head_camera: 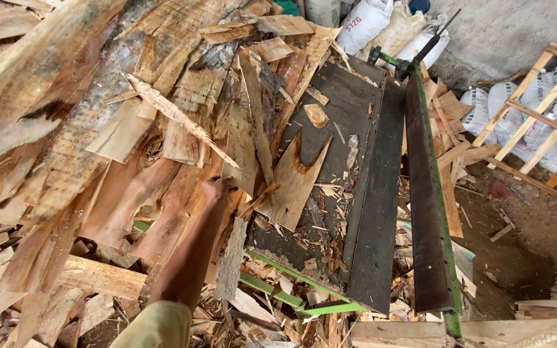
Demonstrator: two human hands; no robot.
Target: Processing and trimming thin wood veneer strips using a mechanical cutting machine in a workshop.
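One arm is stretched out from the near edge, and the hand [217, 188] is buried in the veneer pile [130, 129] right at the left edge of the cutter table [356, 193]. From the angle I'd call it the left arm, but only one is in view so I can't swear to it. It seems to be on a brownish veneer sheet [182, 212] that slopes down toward the near left. The hand is blurred and partly tucked under the scraps, so I can't tell if the fingers are spread, closed or pinching anything.

Just right of the hand, a pale pointed piece [294, 183] lies half on the table, touching the pile. The table top is dark and littered with chips, thickest toward its near end. A small pale offcut [317, 116] sits further back on it.

Along the table's right side runs a long dark blade [423, 206] on a green frame, with a handle [430, 45] sticking up at the far end. More scraps [449, 129] are heaped right of the blade.

Far back, white sacks [365, 22] lean at a grey wall. On the far right a wooden frame [536, 116] leans over more sacks, above a dirt floor [523, 245].
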